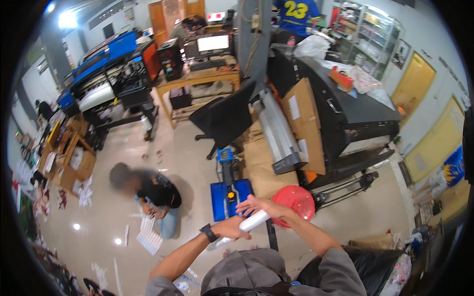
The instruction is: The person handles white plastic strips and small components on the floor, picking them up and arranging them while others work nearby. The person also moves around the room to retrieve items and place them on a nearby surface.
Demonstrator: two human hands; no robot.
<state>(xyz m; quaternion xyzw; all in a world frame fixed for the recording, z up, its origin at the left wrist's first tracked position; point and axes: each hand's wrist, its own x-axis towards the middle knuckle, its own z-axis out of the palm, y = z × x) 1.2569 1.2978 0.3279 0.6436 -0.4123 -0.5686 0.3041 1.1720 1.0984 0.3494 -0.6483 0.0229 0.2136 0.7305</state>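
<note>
Fingers of our left hand (231, 228) wrap a slim, smooth white cylinder (255, 221), which tilts above the glossy beige floor (106, 212); our right hand (270, 207), fingers spread, covers its upper end, and we cannot tell whether it grips. With that looser side, the slick cylinder could slip or twist. Swung rightward, it might knock the round red plastic stool or tub (295, 200); dropped, it could roll toward the white strips (149, 238) beside the crouching, black-shirted co-worker (159, 191).

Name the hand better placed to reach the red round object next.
Right, most likely: the right hand is nearer the red round object in this view and looks open. The left hand lies farther left, apparently wrapped around the white roll.
</note>
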